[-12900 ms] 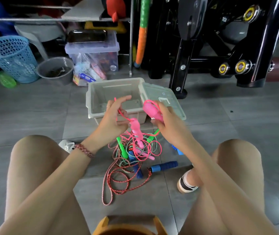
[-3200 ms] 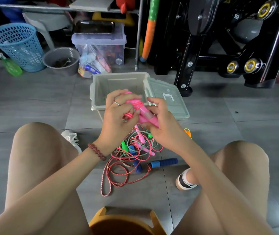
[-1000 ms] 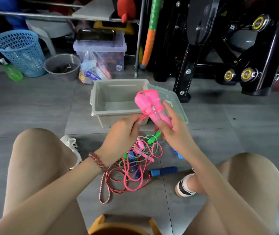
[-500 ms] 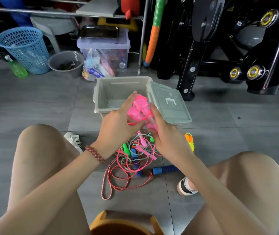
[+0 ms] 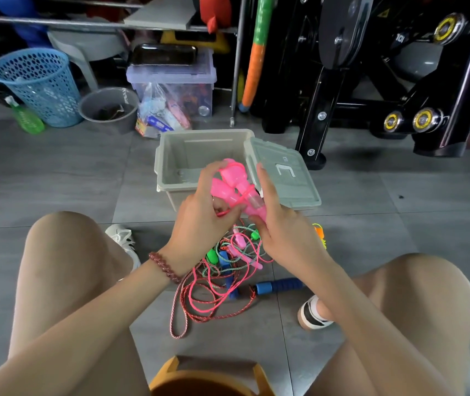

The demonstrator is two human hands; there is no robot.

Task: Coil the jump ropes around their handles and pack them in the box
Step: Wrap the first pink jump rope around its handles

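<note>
Two pink jump-rope handles (image 5: 232, 185) lie side by side with pink cord across them, held over the front edge of the open grey box (image 5: 171, 155). My right hand (image 5: 282, 224) grips their lower ends. My left hand (image 5: 202, 221) pinches the pink cord against the handles. The box's lid (image 5: 288, 178) hangs open to the right. On the floor between my knees lies a tangle of ropes (image 5: 222, 278): pink, green and red-white cords, green handles and blue foam handles (image 5: 278, 285).
A blue basket (image 5: 38, 84), a grey bucket (image 5: 109, 108), a clear storage bin (image 5: 171, 81) and a green bottle (image 5: 26, 118) stand at the back left. Black gym equipment (image 5: 371, 81) fills the back right. A yellow stool edge (image 5: 208, 378) is under me.
The pink cord that trailed down to the pile 12.9 s ago is now wound round the paired handles. In the last half second both hands stayed at the box's front edge.
</note>
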